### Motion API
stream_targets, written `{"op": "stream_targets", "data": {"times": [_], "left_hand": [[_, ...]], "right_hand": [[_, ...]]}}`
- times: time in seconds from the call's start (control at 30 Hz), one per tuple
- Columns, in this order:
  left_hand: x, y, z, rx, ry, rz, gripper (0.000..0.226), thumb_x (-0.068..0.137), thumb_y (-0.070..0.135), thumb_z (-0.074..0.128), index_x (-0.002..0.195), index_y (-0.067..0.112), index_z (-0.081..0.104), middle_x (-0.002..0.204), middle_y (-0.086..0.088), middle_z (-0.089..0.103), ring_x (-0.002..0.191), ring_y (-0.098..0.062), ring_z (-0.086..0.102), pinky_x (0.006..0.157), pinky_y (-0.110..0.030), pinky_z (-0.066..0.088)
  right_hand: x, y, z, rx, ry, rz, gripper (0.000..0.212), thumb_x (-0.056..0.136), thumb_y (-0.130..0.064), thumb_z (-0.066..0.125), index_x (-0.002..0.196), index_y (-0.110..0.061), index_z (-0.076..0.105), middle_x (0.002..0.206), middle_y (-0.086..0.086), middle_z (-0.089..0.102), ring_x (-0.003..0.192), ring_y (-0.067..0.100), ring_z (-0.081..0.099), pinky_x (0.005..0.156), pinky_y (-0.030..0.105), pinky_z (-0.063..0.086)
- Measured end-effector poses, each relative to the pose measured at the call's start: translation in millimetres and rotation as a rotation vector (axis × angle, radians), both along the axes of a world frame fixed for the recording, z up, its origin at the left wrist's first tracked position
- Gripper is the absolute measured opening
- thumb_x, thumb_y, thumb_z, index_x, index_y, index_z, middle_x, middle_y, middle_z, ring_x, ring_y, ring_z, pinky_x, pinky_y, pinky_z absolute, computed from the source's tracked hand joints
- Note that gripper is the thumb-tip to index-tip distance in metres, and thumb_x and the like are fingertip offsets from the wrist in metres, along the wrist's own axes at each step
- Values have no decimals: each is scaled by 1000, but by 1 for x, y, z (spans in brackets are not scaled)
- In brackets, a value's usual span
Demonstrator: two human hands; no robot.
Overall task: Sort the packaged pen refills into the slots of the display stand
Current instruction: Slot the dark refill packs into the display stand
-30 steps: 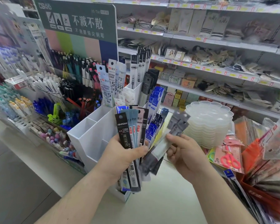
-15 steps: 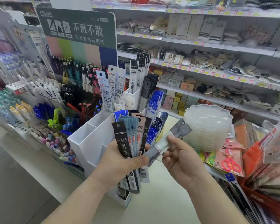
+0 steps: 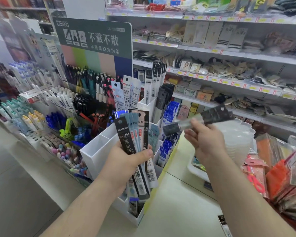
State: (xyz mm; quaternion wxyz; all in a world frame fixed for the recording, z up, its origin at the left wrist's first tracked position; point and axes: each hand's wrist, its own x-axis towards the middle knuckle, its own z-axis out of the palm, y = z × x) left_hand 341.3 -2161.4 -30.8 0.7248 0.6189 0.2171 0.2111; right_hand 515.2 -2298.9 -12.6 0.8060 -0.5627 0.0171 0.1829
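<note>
My left hand (image 3: 126, 161) grips a fanned bundle of packaged pen refills (image 3: 135, 134), black, pale blue and pink, held upright in front of the white display stand (image 3: 99, 151). My right hand (image 3: 205, 141) pinches one dark refill pack (image 3: 200, 118) and holds it nearly level, blurred, to the right of the bundle and above the stand. Several slots at the stand's left are bare white. Other slots hold blue refill packs (image 3: 169, 115) and tall white and grey refill packs (image 3: 132, 93).
A green sign board (image 3: 94, 38) rises behind racks of pens (image 3: 85, 82). A stack of clear plastic trays (image 3: 236, 137) stands right of my right hand. Shop shelves (image 3: 229, 53) run along the back. Hanging packets crowd the right edge.
My right hand has pulled the dark pack out of the bundle and carried it up and to the right. The left hand keeps the bundle in place.
</note>
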Motion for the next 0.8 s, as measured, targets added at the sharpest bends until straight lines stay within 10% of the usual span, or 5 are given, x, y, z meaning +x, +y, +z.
{"op": "stream_targets", "data": {"times": [0.43, 0.8], "left_hand": [[-7, 6, 10, -41, 14, 57, 20, 82, 0, 76, 99, 9, 72, 84, -2, 77, 82, -18, 74, 65, -28, 59], [-15, 8, 8, -61, 24, 35, 24, 81, 1, 78, 101, 12, 72, 95, -5, 78, 89, -22, 75, 72, -32, 60]], "right_hand": [[65, 111, 3, -599, -444, -74, 14, 84, -24, 70, 72, -23, 62, 84, 3, 73, 84, 25, 70, 82, 47, 59], [55, 125, -24, -1080, -622, 217, 26, 78, -38, 75, 76, -20, 56, 72, -3, 59, 69, 20, 58, 52, 27, 41]]}}
